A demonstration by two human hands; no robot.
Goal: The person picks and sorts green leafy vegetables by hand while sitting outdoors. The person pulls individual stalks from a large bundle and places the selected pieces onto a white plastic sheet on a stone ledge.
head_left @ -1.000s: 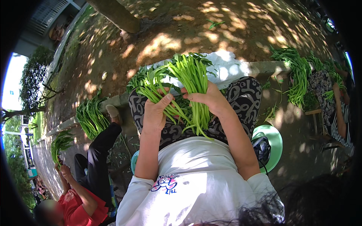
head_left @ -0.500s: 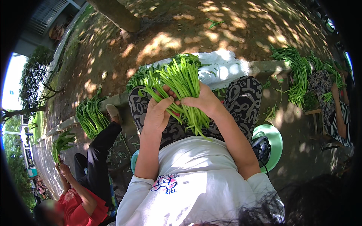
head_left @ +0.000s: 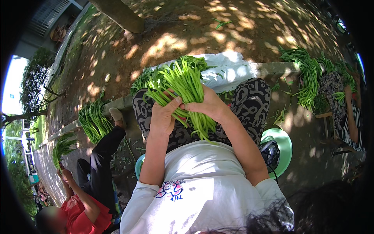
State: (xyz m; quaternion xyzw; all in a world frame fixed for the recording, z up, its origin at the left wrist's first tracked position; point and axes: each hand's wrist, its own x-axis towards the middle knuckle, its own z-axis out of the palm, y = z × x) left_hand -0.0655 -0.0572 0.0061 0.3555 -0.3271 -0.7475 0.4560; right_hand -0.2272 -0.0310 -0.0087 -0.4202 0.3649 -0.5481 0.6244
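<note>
A thick bundle of long green leafy vegetable stems [head_left: 187, 84] is held over my lap. My right hand [head_left: 209, 103] wraps round it from the right, thumb across the front of the stems. From the left, my left hand [head_left: 163, 115] grips the bundle's left side, its thumb close to the right thumb; its other fingers are partly hidden behind the stems. Stem ends hang toward my shirt. Beyond my knees, more leafy greens [head_left: 141, 80] lie by a white plastic sheet [head_left: 230, 74].
A light green basin [head_left: 286, 150] holding a dark object stands by my right hip. On the left, a person in red [head_left: 85, 210] holds greens, with a pile of stems [head_left: 93, 124] near their foot. Another person [head_left: 350, 121] sits at right beside heaped greens [head_left: 306, 78]. A tree trunk [head_left: 120, 15] rises ahead.
Both my hands stay on the bundle, which has shifted slightly left. The two thumbs have come closer together. At far right, the other person's hand and greens have moved a little.
</note>
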